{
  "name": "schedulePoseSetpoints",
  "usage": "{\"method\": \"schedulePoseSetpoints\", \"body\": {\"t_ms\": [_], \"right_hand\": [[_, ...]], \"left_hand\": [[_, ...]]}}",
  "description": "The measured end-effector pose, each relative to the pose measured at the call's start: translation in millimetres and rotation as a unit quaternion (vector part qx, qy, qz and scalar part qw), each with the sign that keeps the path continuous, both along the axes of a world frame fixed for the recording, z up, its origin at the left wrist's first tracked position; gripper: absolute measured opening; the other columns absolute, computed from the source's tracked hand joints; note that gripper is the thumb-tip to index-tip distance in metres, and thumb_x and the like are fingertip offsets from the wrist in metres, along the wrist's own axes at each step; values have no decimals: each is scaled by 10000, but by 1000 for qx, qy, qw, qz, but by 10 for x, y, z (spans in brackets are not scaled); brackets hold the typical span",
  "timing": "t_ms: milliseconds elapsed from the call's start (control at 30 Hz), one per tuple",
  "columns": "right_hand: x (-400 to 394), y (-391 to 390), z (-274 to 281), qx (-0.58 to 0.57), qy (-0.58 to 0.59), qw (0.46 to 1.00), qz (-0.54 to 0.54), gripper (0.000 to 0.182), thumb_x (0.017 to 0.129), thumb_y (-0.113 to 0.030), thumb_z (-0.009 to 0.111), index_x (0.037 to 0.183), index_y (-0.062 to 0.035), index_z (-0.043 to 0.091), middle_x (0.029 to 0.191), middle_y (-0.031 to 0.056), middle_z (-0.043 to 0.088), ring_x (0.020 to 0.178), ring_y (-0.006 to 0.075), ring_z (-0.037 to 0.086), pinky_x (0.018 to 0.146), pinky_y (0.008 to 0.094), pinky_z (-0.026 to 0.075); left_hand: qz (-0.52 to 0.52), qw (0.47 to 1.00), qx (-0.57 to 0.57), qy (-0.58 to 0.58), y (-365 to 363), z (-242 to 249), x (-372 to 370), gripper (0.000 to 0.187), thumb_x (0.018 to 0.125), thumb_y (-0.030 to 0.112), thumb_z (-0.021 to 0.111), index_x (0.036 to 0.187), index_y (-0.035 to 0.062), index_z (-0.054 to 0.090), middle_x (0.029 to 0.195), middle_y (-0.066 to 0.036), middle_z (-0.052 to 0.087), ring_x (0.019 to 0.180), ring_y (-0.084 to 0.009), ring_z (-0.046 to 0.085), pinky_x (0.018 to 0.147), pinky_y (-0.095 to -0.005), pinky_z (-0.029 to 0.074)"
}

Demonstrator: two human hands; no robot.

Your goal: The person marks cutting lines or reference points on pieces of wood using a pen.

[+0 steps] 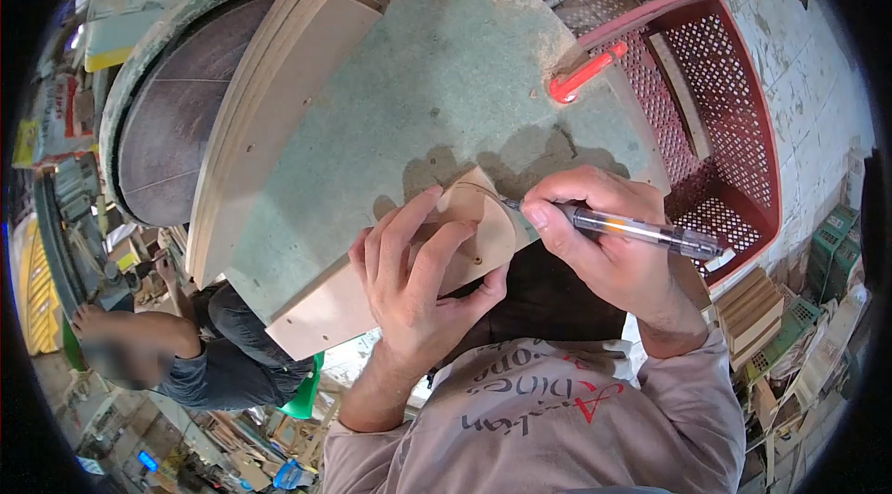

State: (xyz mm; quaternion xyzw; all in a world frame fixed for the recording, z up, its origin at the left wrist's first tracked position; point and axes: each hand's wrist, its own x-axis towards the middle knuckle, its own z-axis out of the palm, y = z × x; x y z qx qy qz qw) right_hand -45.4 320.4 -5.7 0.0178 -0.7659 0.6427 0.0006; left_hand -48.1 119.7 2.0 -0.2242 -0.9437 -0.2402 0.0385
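Right hand (618, 260) pinches a clear-barrelled pen (650, 233) at the edge of a round-ended wooden template (497, 232), which the left hand (409, 278), fingers spread, pins to a plywood strip (321, 316) on the green sander table (409, 76). Looks like the tracing step tbh, so next move calls for zero template slip. Only lettering I can spot is upside down on the T-shirt (557, 429), mostly unreadable besides a red "A".
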Motion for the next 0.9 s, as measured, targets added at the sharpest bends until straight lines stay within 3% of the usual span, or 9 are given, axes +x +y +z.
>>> {"method": "schedulePoseSetpoints", "body": {"t_ms": [100,167,300,367,500,600,667,800,900], "right_hand": [[33,28,20,6,-6,1000,8,123,863,-108,695,906,-18,625,764,96,649,618,159,630,527,285,472],[53,44,25,10,-13,1000,15,123,865,-113,695,904,-18,626,760,95,649,614,158,629,525,284,470],[75,35,-12,-11,-15,1000,-10,126,867,-117,694,899,-15,627,742,92,645,601,146,620,521,277,464],[69,24,-13,-17,-15,999,-23,127,867,-118,694,897,-14,627,737,91,644,597,143,616,520,276,463],[61,10,19,-12,-20,999,-22,124,864,-113,695,893,-14,628,733,85,643,590,137,611,522,274,463],[82,25,27,-9,-16,1000,-18,117,861,-109,696,893,-18,630,736,84,646,588,142,614,521,276,465],[102,31,17,-7,-12,1000,-18,114,860,-108,697,893,-21,632,738,84,648,587,147,618,520,278,466],[123,28,-26,-9,-3,1000,-15,117,857,-116,700,895,-28,633,743,89,654,592,170,633,518,286,473],[119,24,-30,-10,0,1000,-16,120,856,-120,703,895,-31,633,749,90,655,593,176,636,520,288,477]], "left_hand": [[-2,1000,-2,0,1,14,1,461,547,220,827,967,171,645,1204,-76,568,1010,-242,575,829,-410,391],[-13,1000,-12,-3,1,30,-2,479,534,184,820,959,107,615,1188,-142,590,994,-307,574,871,-423,417],[-14,1000,-11,-1,-1,22,-5,479,535,188,822,959,106,614,1189,-142,590,995,-308,574,868,-424,417],[-7,1000,-5,-1,-8,9,-1,484,551,225,831,991,174,635,1206,-72,568,1010,-238,572,831,-410,391],[-9,1000,4,12,8,-6,-6,486,548,225,833,988,174,634,1205,-72,570,997,-231,575,833,-406,391],[-16,1000,-1,10,13,3,0,496,524,150,818,969,104,606,1189,-146,589,1003,-308,575,871,-423,422],[-5,1000,-2,15,0,-12,5,492,537,209,835,985,169,636,1214,-74,566,994,-229,574,836,-407,393],[-5,1000,-9,-1,-20,3,7,503,533,207,834,995,170,638,1216,-76,565,1014,-233,565,844,-410,391],[-16,1000,-23,4,-2,27,3,504,518,142,807,976,98,600,1194,-145,589,1018,-295,579,880,-418,428]]}}
